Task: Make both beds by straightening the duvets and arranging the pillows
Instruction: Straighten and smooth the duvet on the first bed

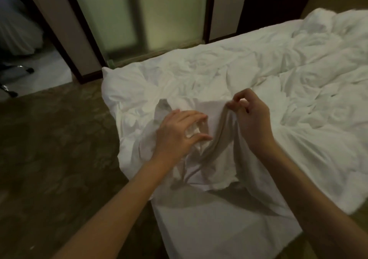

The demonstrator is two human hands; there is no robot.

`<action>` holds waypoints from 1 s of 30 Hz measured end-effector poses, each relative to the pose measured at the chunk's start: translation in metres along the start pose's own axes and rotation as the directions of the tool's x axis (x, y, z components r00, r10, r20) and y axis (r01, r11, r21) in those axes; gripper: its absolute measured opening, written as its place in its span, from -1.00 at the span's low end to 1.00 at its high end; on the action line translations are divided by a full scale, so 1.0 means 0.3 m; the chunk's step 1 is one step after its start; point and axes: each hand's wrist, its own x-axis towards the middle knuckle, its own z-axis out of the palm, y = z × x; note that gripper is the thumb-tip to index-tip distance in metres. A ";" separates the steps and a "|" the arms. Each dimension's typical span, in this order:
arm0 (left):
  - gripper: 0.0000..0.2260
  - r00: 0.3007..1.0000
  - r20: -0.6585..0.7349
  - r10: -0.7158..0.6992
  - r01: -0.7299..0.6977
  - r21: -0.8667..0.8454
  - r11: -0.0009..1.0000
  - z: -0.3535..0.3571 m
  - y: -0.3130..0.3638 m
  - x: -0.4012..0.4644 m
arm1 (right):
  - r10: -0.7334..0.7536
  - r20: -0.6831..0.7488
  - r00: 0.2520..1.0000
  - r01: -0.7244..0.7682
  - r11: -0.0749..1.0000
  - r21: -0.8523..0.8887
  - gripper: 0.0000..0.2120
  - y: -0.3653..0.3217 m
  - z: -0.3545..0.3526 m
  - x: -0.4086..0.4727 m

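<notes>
Head view of one bed (219, 229), taken as the landmark, its corner nearest the camera. One white duvet (249, 75) lies crumpled over the bed and runs from the near corner to the far right end, where it bunches into a mound; whether a pillow lies in that mound cannot be told. At the near corner the duvet is drawn back, and a smooth strip of the bed's sheet shows below it.

Two bare hands work at that near edge. The right hand (251, 119) pinches a raised fold of the duvet between thumb and fingertips (231, 104), the other fingers curled; the cloth hangs down from the pinch in a tented ridge. The left hand (179, 131), just beside it toward the bed's carpet side, has spread, half-curled fingers and thumb that close on a small bunch of duvet cloth, which shows between fingers and thumb.

Beside the bed lies patterned carpet (49, 139). Beyond the bed stand frosted glass panels (119, 13) in dark frames. Far left of the bed, more white bedding (18, 29) shows in blur; whether it is a second bed cannot be told.
</notes>
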 end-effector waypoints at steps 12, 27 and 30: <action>-0.84 0.988 0.147 -0.042 0.008 0.224 0.974 -0.218 0.212 0.182 | -0.018 0.030 0.999 0.019 1.000 -0.014 -0.84 -0.241 -0.069 0.075; -0.80 0.935 0.157 -0.320 0.347 -0.201 0.916 -0.284 0.244 0.279 | 0.028 0.092 0.995 -0.017 0.994 -0.108 -0.46 -0.159 -0.127 -0.251; -0.81 0.930 0.143 -0.340 0.365 -0.226 0.903 -0.286 0.252 0.280 | 0.094 0.084 0.992 -0.082 0.988 -0.133 -0.42 -0.129 -0.097 -0.297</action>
